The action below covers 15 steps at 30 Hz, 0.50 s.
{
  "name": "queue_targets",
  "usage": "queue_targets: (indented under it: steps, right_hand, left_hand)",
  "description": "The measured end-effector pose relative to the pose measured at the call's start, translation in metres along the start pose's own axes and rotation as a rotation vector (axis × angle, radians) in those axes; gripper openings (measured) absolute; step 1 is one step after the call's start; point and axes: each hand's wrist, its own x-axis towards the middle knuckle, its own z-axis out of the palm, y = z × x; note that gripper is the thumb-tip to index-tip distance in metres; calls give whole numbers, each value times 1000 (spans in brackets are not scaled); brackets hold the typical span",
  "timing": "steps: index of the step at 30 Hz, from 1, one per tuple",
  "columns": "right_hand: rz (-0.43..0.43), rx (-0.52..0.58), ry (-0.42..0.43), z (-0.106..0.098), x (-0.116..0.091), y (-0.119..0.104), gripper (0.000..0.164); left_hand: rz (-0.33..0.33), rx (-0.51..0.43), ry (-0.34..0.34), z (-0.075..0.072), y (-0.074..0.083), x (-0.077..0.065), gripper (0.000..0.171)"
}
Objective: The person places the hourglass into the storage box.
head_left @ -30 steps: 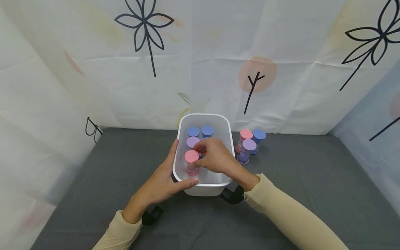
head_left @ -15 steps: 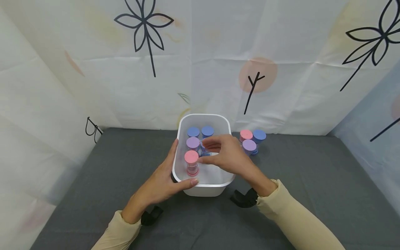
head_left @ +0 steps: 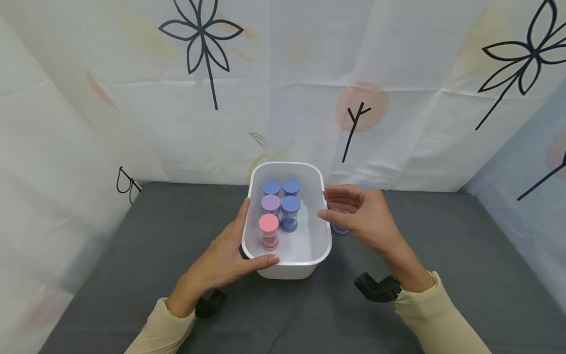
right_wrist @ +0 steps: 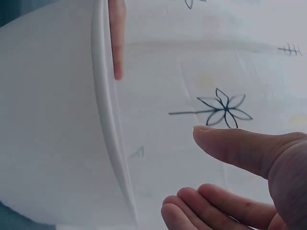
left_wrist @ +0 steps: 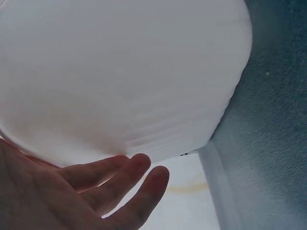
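Observation:
The white plastic bin [head_left: 289,271] holds several small sand timers. Blue-capped ones stand at the back, among them a blue sand timer [head_left: 290,212] at the middle, beside a purple sand timer [head_left: 270,204]. Nearest the front is a pink sand timer [head_left: 268,230], upright. My left hand [head_left: 221,258] rests against the bin's left side, thumb on its front rim; the left wrist view shows straight fingers [left_wrist: 139,196] along the outer wall. Above the right rim, my right hand [head_left: 364,216] is empty, thumb and fingers apart. It largely hides the timers outside the bin.
Right of the bin, the base of a purple sand timer [head_left: 340,229] and a bit of a blue cap [head_left: 364,186] show past the right hand. A dark grey cloth [head_left: 451,255] covers the table. A patterned white curtain [head_left: 300,118] hangs behind.
My right hand has let go of the pink sand timer and moved right, out of the bin to above its right rim. My left hand has stayed at the bin.

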Motion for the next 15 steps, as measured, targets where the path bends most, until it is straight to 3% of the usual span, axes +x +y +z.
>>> queue_targets:
  steps: [6,15]
  right_hand:
    - [-18,60,93,-17,-6,11,51]
    - [57,-23,194,-33,-11,32,54]
  left_hand:
    - [2,50,4,-2,1,1,126]
    - [-54,97,-22,-4,7,1,129]
